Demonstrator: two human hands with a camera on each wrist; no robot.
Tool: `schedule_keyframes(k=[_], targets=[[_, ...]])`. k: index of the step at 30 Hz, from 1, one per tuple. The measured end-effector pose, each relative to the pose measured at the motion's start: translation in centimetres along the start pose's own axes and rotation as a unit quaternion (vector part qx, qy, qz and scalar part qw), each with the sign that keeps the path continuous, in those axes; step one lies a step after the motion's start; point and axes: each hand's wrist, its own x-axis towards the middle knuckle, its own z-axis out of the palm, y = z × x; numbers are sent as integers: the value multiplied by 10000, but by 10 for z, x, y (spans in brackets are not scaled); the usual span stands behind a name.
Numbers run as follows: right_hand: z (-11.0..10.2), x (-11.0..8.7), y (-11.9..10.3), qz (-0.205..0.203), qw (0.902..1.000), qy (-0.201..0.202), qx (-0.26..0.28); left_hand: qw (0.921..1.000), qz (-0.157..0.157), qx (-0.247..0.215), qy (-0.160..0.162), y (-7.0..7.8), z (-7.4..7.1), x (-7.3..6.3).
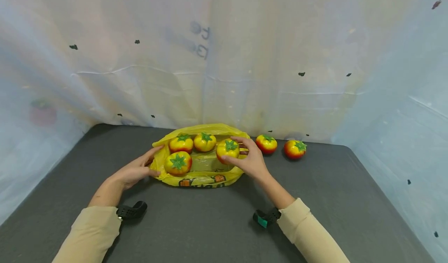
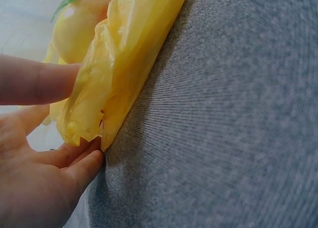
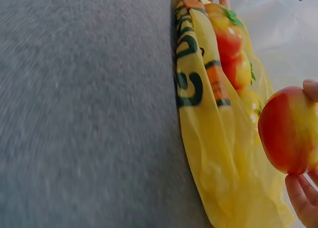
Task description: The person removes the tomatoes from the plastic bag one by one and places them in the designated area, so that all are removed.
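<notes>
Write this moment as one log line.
Left hand: holds bag edge; right hand: grips fruit at bag opening; bag: three fruits inside; table: two fruits

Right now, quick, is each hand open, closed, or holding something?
Left hand: holding one end of the yellow bag.
Right hand: gripping a red-and-yellow fruit over the bag's opening.

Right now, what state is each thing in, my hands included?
Yellow plastic bag: mouth open, lying on the dark gray table.
Three red-and-yellow fruits: inside the bag.
Fourth fruit: held at the bag's opening.
Last two fruits: resting right of the bag.
Left hand: holding the bag's left edge.
Right hand: gripping the fourth fruit.
</notes>
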Motion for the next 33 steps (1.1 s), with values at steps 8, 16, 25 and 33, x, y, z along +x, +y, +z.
schedule_keyframes(k=[8, 16, 25, 33], targets=[[-21, -5, 4, 115, 9996, 198, -173, 10000, -26, 19, -10, 1, 0, 1], [-39, -12, 12, 286, 9985, 360, -306, 10000, 40, -2, -44, -1, 0, 2], [-59, -18, 19, 445, 9956, 581, -585, 9999, 59, -50, -73, -2, -1, 1], [-72, -24, 29, 677, 9933, 654, -666, 9999, 73, -59, -125, -1, -1, 0]])
